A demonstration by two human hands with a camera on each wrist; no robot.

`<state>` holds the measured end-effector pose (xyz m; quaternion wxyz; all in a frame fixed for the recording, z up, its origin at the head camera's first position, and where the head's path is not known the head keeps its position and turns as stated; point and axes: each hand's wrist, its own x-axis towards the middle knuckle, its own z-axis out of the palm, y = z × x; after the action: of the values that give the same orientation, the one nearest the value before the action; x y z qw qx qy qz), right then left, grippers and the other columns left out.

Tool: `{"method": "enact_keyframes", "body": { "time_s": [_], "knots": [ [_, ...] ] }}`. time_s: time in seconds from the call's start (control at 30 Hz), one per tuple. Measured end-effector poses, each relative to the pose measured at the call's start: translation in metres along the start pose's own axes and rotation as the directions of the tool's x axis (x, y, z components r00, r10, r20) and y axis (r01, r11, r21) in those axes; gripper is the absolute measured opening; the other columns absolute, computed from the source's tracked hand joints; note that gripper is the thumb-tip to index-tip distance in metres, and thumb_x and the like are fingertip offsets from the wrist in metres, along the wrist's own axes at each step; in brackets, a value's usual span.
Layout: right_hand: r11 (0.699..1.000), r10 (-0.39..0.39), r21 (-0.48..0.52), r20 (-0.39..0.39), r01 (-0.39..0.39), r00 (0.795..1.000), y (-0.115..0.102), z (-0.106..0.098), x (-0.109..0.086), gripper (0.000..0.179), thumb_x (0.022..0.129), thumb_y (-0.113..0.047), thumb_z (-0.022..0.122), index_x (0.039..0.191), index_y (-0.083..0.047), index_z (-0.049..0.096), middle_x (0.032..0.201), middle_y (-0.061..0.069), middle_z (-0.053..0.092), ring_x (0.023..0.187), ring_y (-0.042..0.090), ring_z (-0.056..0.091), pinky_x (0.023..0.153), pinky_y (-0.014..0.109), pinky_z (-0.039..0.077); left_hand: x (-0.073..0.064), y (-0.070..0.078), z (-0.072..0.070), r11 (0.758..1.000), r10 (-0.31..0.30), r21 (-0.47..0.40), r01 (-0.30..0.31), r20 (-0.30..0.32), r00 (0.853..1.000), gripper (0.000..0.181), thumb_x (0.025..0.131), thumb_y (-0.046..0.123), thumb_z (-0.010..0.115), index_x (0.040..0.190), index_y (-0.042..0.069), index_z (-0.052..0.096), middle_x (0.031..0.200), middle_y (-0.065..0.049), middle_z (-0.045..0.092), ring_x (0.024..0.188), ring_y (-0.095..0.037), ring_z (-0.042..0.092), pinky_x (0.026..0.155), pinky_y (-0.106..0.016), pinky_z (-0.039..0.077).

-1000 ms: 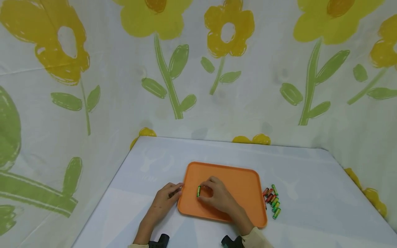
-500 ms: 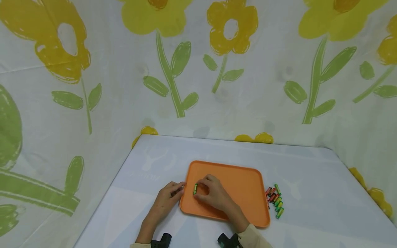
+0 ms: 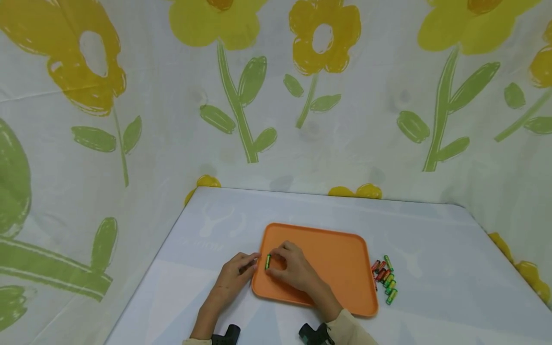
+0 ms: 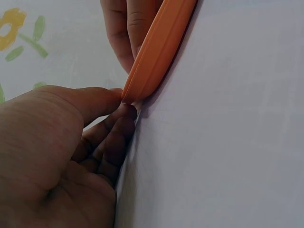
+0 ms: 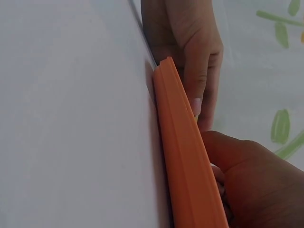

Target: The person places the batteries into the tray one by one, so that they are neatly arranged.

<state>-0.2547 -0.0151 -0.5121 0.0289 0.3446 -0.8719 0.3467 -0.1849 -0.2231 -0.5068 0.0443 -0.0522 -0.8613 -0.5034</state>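
Note:
Between thumb and fingertips my right hand (image 3: 294,271) pinches a small green battery (image 3: 268,261), lengthwise, over the left part of an orange tray (image 3: 332,268). In the right wrist view only a yellow-green sliver shows by the fingertips; the tray wall hides the rest. My left hand (image 3: 233,278) is at the tray's left edge. Seen from the left wrist, its thumb (image 4: 102,102) lies against the tray rim (image 4: 152,61) and the fingers curl below it, gripping the corner. Fingers of the right hand (image 4: 128,28) appear behind the rim there.
A loose pile of red and green batteries (image 3: 385,278) lies on the white table (image 3: 440,268), just past the tray's right edge. A flower-printed cloth (image 3: 345,120) hangs behind and beside the table.
My right hand has slid left across the tray with the green battery, closer to the left edge. The left hand keeps its place at the tray's edge.

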Motion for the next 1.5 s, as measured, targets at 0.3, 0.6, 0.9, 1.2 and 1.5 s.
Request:
{"method": "enact_keyframes", "body": {
  "time_s": [0.3, 0.6, 0.9, 1.2, 1.5],
  "knots": [
    [1.0, 0.01, -0.004, 0.007, -0.01, 1.0, -0.005, 0.002, 0.002, 0.035, 0.084, -0.033, 0.083, 0.112, -0.013, 0.073, 0.098, -0.005, 0.051, 0.089, 0.011, 0.044, 0.076, 0.028, 0.041, 0.0, 0.001, 0.002, 0.999, 0.029, 0.02, -0.029, 0.004, 1.0, 0.034, 0.099, 0.013, 0.064, 0.133, 0.007, 0.066, 0.101, 0.003, 0.059, 0.086, -0.01, 0.054, 0.074, -0.024, 0.048],
    [1.0, 0.03, 0.005, 0.03, -0.03, 0.999, -0.004, 0.008, 0.005, 0.037, 0.086, -0.035, 0.081, 0.114, -0.013, 0.072, 0.099, -0.007, 0.051, 0.089, 0.011, 0.043, 0.077, 0.03, 0.039, -0.001, 0.0, 0.002, 0.999, 0.017, 0.037, -0.017, 0.022, 1.0, 0.035, 0.1, 0.015, 0.063, 0.135, 0.008, 0.064, 0.099, 0.004, 0.058, 0.084, -0.01, 0.053, 0.073, -0.024, 0.047],
    [1.0, 0.003, -0.005, 0.001, -0.003, 1.0, -0.007, 0.008, 0.007, 0.034, 0.085, -0.032, 0.083, 0.112, -0.013, 0.073, 0.1, -0.006, 0.052, 0.09, 0.011, 0.045, 0.079, 0.031, 0.04, 0.0, 0.0, 0.0, 1.0, 0.015, 0.017, -0.015, 0.021, 1.0, 0.037, 0.1, 0.017, 0.063, 0.136, 0.008, 0.063, 0.1, 0.003, 0.058, 0.086, -0.012, 0.053, 0.074, -0.024, 0.047],
    [1.0, -0.014, -0.001, -0.013, 0.014, 1.0, -0.009, 0.01, 0.011, 0.035, 0.084, -0.035, 0.083, 0.11, -0.014, 0.074, 0.097, -0.006, 0.053, 0.087, 0.009, 0.045, 0.079, 0.032, 0.037, -0.001, 0.002, -0.001, 0.999, 0.023, 0.035, -0.023, 0.016, 1.0, 0.037, 0.1, 0.015, 0.063, 0.136, 0.008, 0.063, 0.099, 0.004, 0.058, 0.085, -0.011, 0.053, 0.074, -0.024, 0.047],
    [1.0, 0.016, 0.007, 0.008, -0.016, 1.0, -0.01, 0.007, 0.009, 0.038, 0.083, -0.036, 0.083, 0.112, -0.013, 0.073, 0.099, -0.004, 0.052, 0.089, 0.012, 0.044, 0.078, 0.032, 0.038, -0.002, 0.001, -0.001, 1.0, 0.018, 0.023, -0.018, 0.002, 1.0, 0.036, 0.099, 0.015, 0.065, 0.135, 0.009, 0.064, 0.101, 0.004, 0.059, 0.085, -0.012, 0.052, 0.073, -0.024, 0.046]
  ]
}}
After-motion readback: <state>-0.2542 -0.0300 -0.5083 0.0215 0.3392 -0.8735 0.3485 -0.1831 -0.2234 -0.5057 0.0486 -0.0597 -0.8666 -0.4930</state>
